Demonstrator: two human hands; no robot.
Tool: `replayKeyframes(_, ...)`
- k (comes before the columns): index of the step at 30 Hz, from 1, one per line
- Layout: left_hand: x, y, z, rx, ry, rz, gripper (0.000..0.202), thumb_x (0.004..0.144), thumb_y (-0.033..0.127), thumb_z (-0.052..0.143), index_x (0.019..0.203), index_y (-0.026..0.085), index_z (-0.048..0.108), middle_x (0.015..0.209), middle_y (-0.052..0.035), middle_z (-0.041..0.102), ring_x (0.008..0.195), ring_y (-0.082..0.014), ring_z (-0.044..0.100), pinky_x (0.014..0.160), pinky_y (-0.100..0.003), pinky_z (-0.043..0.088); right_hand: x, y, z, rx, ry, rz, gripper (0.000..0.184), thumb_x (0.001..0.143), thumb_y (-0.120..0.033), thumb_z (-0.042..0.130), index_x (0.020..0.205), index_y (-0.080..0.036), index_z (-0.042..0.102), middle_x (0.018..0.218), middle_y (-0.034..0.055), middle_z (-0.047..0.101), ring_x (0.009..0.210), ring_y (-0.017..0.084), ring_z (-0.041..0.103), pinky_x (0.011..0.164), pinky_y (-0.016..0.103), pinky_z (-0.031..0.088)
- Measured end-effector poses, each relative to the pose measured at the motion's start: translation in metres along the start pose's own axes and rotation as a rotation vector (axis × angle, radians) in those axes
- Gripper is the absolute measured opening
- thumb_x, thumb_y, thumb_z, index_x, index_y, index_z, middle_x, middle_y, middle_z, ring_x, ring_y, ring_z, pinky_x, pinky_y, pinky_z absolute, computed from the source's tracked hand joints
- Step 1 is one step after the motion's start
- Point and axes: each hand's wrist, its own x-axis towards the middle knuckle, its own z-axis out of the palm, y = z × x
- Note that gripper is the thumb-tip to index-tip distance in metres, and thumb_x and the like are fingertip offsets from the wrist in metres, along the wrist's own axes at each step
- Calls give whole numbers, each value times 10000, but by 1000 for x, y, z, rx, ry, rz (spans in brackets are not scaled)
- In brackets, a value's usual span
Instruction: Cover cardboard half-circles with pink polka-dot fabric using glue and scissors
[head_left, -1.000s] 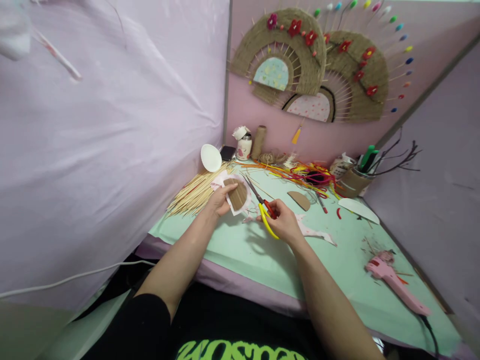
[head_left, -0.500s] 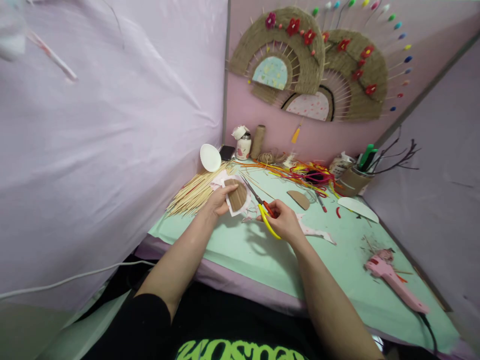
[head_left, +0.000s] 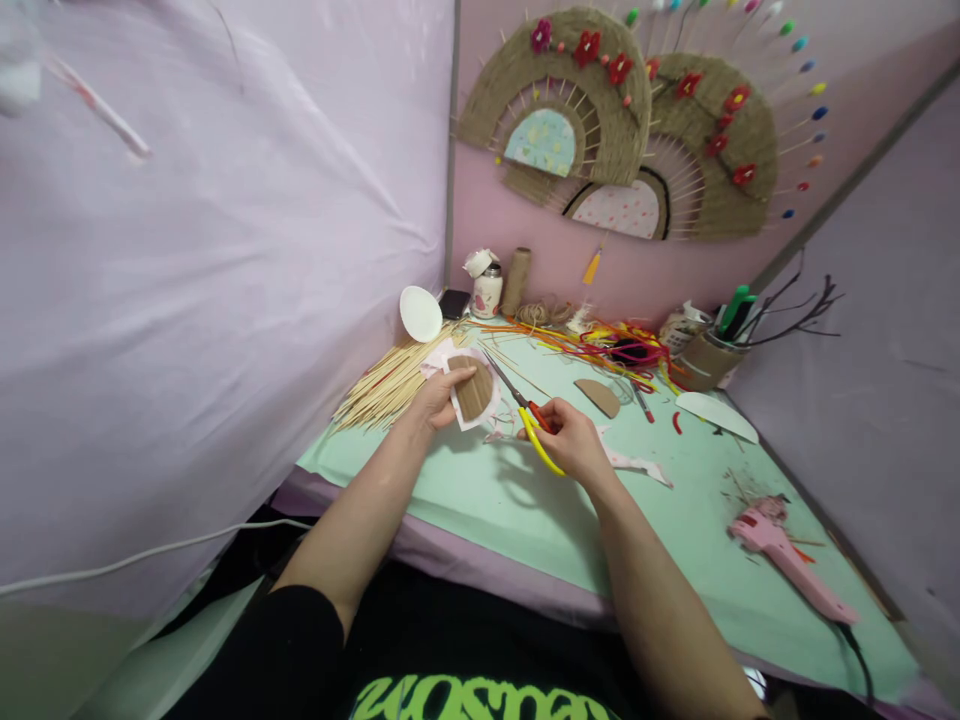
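My left hand point(head_left: 441, 395) is closed on a half-round piece of brown cardboard point(head_left: 474, 388), its thumb lying across the front. Pale pinkish fabric or paper point(head_left: 463, 417) backs the cardboard and sticks out around its edge. In my right hand point(head_left: 574, 440) is a pair of scissors point(head_left: 531, 412) with red and yellow handles. The blades point up and left, close to the right side of the backed cardboard. Small cut scraps point(head_left: 499, 432) hang or lie just below the blades. An offcut of the pale spotted material point(head_left: 637, 465) lies beyond my right hand.
Thin wooden sticks point(head_left: 386, 385) are spread at the left. Colourful pipe cleaners point(head_left: 592, 340) lie along the back. Another cardboard half-round point(head_left: 598, 396) rests right of the scissors. A pink glue gun point(head_left: 795, 568) lies at the right, near a pot point(head_left: 709, 362) holding pens and twigs.
Almost nothing differs. Both hands keep their hold, and the scissors and cardboard stay nearly in place; the view has shifted very slightly.
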Motion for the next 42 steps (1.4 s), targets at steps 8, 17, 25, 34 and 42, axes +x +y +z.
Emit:
replayKeyframes(8,-2,2,1,34,-35,46,171,710,74,679,880,89,683,806,-77,731,739,-184,695,831,-374,552,1,7,-7,-7,-35,5,421,643,-562,738,722,-215,513,633,0,651,555,140,537,514,236,352)
replayKeyframes(17,-2,3,-1,67,-46,26,198,700,109,720,890,97,669,809,-83,733,736,-184,702,832,-363,560,3,6,-11,30,-6,63,476,600,-605,743,747,-218,507,629,-4,606,561,142,500,527,250,358)
replayKeyframes(25,-3,0,-1,108,-11,10,202,676,115,741,863,113,664,761,-58,727,674,-165,688,735,-305,558,1,1,-11,-171,-37,-11,431,638,-553,705,799,-240,456,651,-52,495,609,140,456,556,256,348)
replayKeyframes(34,-4,-1,-3,173,-59,-37,238,628,135,790,835,105,675,773,-67,730,690,-173,682,719,-306,534,-1,1,-19,-216,-77,-22,419,652,-554,696,781,-236,456,668,-42,522,613,135,450,557,248,341)
replayKeyframes(42,-3,-1,-3,157,-54,-39,260,636,141,797,856,111,662,786,-59,731,704,-176,685,756,-327,531,0,2,-16,-168,-89,-9,412,633,-530,711,791,-233,474,667,-44,532,611,139,458,558,254,357)
